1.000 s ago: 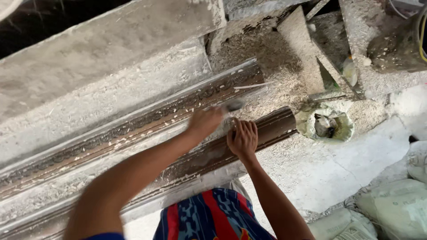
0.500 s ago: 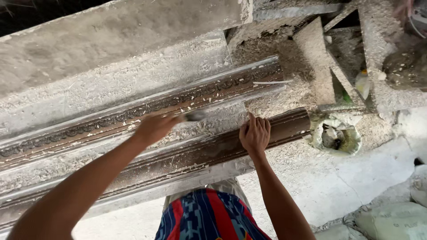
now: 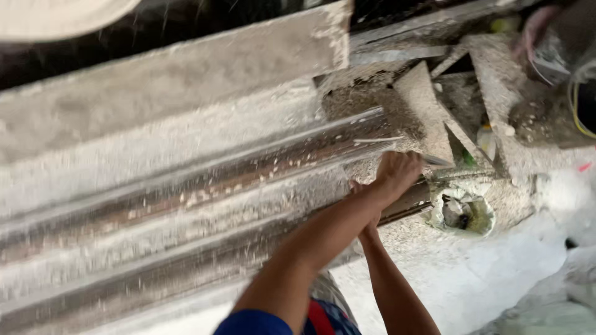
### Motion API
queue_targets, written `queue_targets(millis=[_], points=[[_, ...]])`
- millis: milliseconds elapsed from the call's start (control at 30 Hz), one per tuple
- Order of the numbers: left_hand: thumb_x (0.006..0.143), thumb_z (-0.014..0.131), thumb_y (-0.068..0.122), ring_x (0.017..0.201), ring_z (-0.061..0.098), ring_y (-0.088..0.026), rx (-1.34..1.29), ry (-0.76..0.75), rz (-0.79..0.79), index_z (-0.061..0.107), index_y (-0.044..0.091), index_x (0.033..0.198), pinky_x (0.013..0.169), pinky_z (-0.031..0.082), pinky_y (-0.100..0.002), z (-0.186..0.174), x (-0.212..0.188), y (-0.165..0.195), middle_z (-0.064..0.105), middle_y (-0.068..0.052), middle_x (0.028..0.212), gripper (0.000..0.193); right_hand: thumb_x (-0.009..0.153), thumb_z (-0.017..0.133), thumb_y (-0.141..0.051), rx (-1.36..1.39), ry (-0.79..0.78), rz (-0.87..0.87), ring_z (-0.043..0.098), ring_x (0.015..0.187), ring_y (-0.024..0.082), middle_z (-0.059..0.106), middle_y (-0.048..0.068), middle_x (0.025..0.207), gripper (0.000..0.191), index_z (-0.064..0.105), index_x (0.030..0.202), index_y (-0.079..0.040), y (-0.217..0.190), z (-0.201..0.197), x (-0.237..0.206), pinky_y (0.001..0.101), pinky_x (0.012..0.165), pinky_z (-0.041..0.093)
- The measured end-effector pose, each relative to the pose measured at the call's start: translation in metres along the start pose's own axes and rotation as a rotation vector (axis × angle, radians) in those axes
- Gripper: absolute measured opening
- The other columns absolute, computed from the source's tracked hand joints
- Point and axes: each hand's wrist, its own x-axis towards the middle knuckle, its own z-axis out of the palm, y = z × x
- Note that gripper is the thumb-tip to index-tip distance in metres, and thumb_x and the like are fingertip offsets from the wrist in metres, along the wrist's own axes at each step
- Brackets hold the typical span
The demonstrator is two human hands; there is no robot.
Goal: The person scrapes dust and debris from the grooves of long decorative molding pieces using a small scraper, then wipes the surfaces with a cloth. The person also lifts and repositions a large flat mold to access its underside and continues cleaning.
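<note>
My left hand [image 3: 397, 170] is closed around a thin metal scraper [image 3: 436, 160] at the right end of the long dusty metal mould [image 3: 205, 186]. Its forearm crosses over my right hand [image 3: 366, 220]. That hand lies on the dark lower mould rail [image 3: 406, 205] and is mostly hidden, with only outstretched fingertips showing above the forearm. White plaster crumbs cover the mould channels.
A small plaster-crusted pot [image 3: 462, 212] sits just right of the mould's end. Grey concrete slabs [image 3: 428, 105] and rubble lie behind it. Another long grey block [image 3: 174, 80] runs along the far side. Pale sacks [image 3: 559, 310] sit at the lower right.
My left hand has swept right along the mould with the scraper, from mid-channel to the end, and now crosses over my right hand. The view has shifted left.
</note>
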Motion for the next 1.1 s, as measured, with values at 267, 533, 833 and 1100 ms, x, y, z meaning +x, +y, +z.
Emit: queue_targets(millis=[267,533,833,1100], points=[[0.102,0.059,0.028,0.098,0.072,-0.032,-0.683,0.490,-0.321,0.058,0.011,0.134,0.076,0.062,-0.044,0.075,-0.347,-0.112,0.070,-0.017,0.123,0.036,0.100,0.060,-0.016,0.303,-0.059,-0.142,0.055,0.129,0.035,0.065,0.015,0.130,0.028,0.066,0.124,-0.004,-0.030,-0.007,-0.007,0.0519,0.116,0.038],[0.101,0.053,0.028,0.078,0.073,-0.036,-0.628,0.641,-1.566,0.053,0.013,0.131,0.066,0.057,-0.049,0.103,-0.694,-0.122,0.075,-0.017,0.088,0.034,0.103,0.056,-0.009,0.717,-0.223,-0.481,0.064,0.098,0.026,0.068,0.016,0.112,0.020,0.068,0.119,-0.004,-0.180,-0.021,-0.058,0.0415,0.085,0.052],[0.105,0.049,0.028,0.073,0.063,-0.023,-1.029,1.261,-1.652,0.053,0.004,0.130,0.063,0.052,-0.038,0.164,-0.828,-0.118,0.068,-0.014,0.084,0.035,0.104,0.061,-0.031,0.754,-0.739,-0.671,0.040,0.043,0.015,0.049,0.006,0.053,0.031,0.073,0.096,-0.004,-0.466,-0.008,-0.172,0.0329,0.045,0.033],[0.103,0.046,0.019,0.069,0.058,-0.015,-1.121,1.354,-1.566,0.045,0.004,0.146,0.062,0.052,-0.031,0.116,-1.006,-0.181,0.062,-0.010,0.087,0.045,0.102,0.059,-0.027,0.974,-0.987,-0.829,0.050,0.051,0.012,0.058,0.006,0.061,0.027,0.073,0.106,-0.004,-0.714,-0.048,-0.300,0.0308,0.048,0.041]])
